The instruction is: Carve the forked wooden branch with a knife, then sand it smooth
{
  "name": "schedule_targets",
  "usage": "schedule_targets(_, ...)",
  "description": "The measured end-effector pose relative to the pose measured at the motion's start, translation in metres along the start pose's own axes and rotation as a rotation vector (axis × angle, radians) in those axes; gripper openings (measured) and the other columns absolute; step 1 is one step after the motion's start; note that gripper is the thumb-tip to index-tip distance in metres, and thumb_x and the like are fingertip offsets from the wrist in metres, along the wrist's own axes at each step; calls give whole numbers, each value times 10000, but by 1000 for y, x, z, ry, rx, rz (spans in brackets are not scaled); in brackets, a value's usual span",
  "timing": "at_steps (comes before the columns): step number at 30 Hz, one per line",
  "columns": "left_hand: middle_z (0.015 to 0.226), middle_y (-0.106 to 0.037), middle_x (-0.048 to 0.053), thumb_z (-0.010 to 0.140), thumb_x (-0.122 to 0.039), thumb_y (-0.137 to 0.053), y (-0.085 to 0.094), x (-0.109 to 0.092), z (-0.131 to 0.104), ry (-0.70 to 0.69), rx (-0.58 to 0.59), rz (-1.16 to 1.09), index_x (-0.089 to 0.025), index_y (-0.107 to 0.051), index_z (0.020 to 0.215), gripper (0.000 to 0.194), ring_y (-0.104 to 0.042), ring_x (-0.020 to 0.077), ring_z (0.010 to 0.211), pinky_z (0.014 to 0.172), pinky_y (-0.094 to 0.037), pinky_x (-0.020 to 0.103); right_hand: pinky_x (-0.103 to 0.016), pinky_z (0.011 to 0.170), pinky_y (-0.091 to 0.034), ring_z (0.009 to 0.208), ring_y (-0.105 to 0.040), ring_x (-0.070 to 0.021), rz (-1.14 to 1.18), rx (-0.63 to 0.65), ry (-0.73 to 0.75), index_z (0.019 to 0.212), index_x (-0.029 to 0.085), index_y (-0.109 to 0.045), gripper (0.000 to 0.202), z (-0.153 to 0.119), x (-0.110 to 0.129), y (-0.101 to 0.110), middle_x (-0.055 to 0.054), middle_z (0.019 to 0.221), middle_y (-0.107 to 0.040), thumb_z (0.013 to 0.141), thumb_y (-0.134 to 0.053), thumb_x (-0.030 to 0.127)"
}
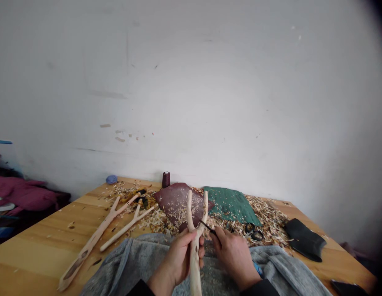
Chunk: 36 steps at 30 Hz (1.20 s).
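Note:
My left hand (182,255) is wrapped round a peeled, forked wooden stick (195,255), just below where it splits. The two prongs point up and away from me, and the handle end runs out of view at the bottom. In my right hand (233,255) is a slim dark knife (208,226), its tip against the inner side of the right prong near the fork. Fingers cover most of the knife's handle. A grey cloth (153,255) lies beneath both hands.
Two more forked sticks, one large (93,238) and one small (126,228), lie at left. Beyond are maroon leather (174,201), green leather (230,201), a thread spool (166,180) and wood shavings (272,216). Scissors (255,233) and a black piece (304,239) lie at right.

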<state>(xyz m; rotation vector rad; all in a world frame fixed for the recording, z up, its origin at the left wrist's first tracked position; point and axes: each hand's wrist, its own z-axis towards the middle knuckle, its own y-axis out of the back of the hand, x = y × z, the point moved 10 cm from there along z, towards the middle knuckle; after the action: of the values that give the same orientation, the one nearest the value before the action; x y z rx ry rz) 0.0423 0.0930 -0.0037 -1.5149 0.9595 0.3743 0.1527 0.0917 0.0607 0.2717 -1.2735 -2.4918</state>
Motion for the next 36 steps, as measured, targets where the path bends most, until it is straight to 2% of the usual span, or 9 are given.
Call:
schedule_targets(4,682,-591,-43,574,-464,-832,-4,-3,-4,-23,15,78,-195,-546,905,514,-464,60,425,315,-328,161,-279,514,-231,519,-611,-141,5,-48,-52,761,227,-564,263,1,-10,7,10,661,-668,977,-433,299)
schedule_targets(8,646,-556,-73,578,-528,-828,-3,-7,-3,-64,-4,167,-206,-521,873,534,-391,31,376,293,-277,148,-272,558,-274,589,-630,-152,70,-34,71,780,234,-576,220,1,11,9,10,681,-668,960,-465,293)
schedule_targets(10,628,-538,-87,590,-545,-817,-1,-7,-2,-78,-19,213,-217,-509,870,530,-369,28,357,284,-254,148,-273,564,-276,597,-633,-156,84,-26,84,790,237,-581,211,1,13,8,13,687,-669,959,-467,288)
schedule_targets(16,606,-516,-100,633,-523,-770,0,-7,-1,-107,-48,308,-232,-475,845,466,-329,30,326,275,-220,163,-283,522,-231,499,-594,-137,11,-92,-90,760,225,-565,315,1,-19,10,7,665,-664,999,-387,327)
schedule_targets(21,529,-455,-120,658,-424,-744,3,-12,-4,-139,-94,360,-234,-462,817,375,-311,34,323,289,-216,158,-275,554,-268,577,-617,-146,87,-36,82,770,228,-571,275,0,13,11,5,674,-657,981,-418,314)
schedule_targets(23,488,-429,-126,660,-408,-736,4,-15,-6,-148,-107,378,-235,-452,794,358,-307,38,319,291,-221,157,-277,554,-266,577,-613,-149,82,-33,96,766,228,-572,275,1,16,12,3,676,-654,979,-418,309)
schedule_targets(29,434,-402,-142,675,-365,-698,4,-14,-6,-128,-116,411,-232,-462,819,306,-251,37,285,275,-225,157,-281,520,-242,477,-567,-130,6,-140,-70,736,218,-568,354,1,-13,21,3,636,-646,1002,-367,338)
schedule_targets(34,445,-408,-138,626,-419,-712,7,-15,-1,-142,-132,401,-240,-439,777,359,-262,43,283,260,-211,169,-269,571,-286,590,-615,-143,82,-40,75,764,227,-572,273,0,15,13,2,671,-651,980,-424,304)
schedule_targets(36,450,-410,-136,610,-435,-725,7,-15,-1,-141,-127,393,-244,-431,759,381,-260,44,284,256,-203,173,-275,567,-280,586,-611,-149,81,-44,73,767,228,-575,271,0,16,13,2,674,-652,977,-423,307)
